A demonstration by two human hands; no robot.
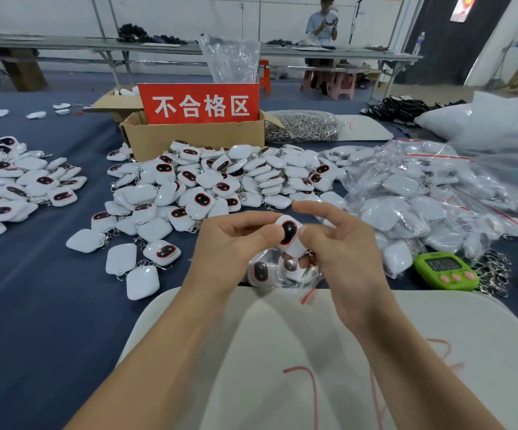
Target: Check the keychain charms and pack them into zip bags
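At the near edge of the counter (pixel 34 305), at six o'clock, a white mat (pixel 437 352) lies beneath a worker's forearms. Just beyond it, at frame centre, the left hand (pixel 229 243) and right hand (pixel 344 249) together pinch a single white charm (pixel 288 234), dark face turned up to the camera, the right index finger raised clear of it. Directly below, a zip bag (pixel 270 274) already holding a few charms hangs against the lower fingers; which hand supports it cannot be made out. A green timer (pixel 445 270) sits at three o'clock. Farther back, loose charms (pixel 208 187) spread from nine to twelve o'clock, with packed bags (pixel 422 193) heaped at two o'clock. Behind the pile, at twelve o'clock, stands a cardboard box (pixel 195 138) with a red sign (pixel 200 103), and a bag of metal rings (pixel 301 127) lies just to its right. The inspection step appears to be in hand. If the charm passes, the next move calls for opening the bag's mouth and slipping it in beside the others.
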